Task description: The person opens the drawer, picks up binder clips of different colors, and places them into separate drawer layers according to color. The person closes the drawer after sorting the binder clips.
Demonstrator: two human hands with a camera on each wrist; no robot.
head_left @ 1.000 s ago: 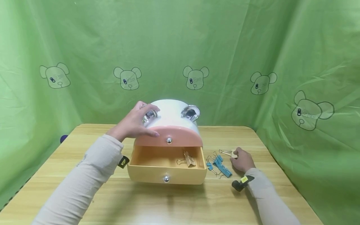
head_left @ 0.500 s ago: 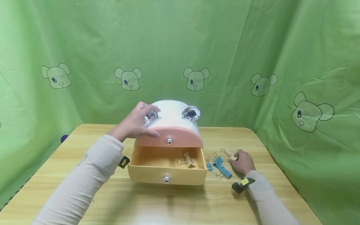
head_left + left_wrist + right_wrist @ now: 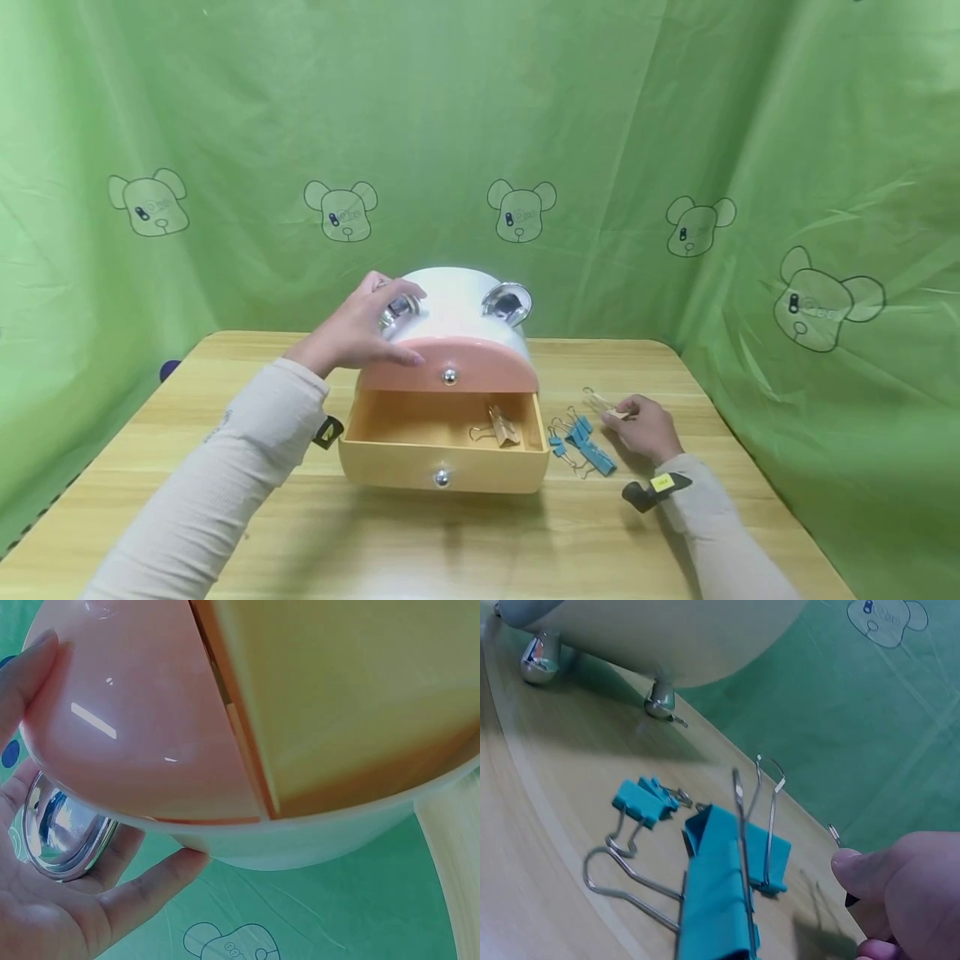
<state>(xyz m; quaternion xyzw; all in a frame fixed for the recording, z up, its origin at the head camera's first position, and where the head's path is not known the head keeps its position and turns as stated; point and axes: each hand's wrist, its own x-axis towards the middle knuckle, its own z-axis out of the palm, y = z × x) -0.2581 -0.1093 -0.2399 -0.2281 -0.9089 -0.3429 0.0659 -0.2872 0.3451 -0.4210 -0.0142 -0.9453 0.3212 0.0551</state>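
Note:
A white drawer box (image 3: 461, 300) with silver ears and a pink upper front stands mid-table. My left hand (image 3: 348, 333) grips it around the left ear, thumb (image 3: 30, 679) against the pink front and fingers on the white shell. Its lower yellow drawer (image 3: 397, 467) is pulled out, and a beige binder clip (image 3: 506, 429) lies inside at the right. To the right of the box, my right hand (image 3: 647, 429) pinches another beige binder clip (image 3: 618, 413), its wire handles pointing away to the left. Several blue binder clips (image 3: 597, 458) lie between that hand and the drawer.
The wooden table (image 3: 420, 550) is enclosed by a green curtain (image 3: 442, 108) at the back and sides. Metal ball feet (image 3: 540, 660) raise the drawer box off the tabletop. Wire handles stick up from a large blue clip (image 3: 716, 900) in the right wrist view.
My right hand has shifted slightly and turned the beige binder clip, whose handles now point farther back. The left hand, drawer box and blue binder clips have stayed put.

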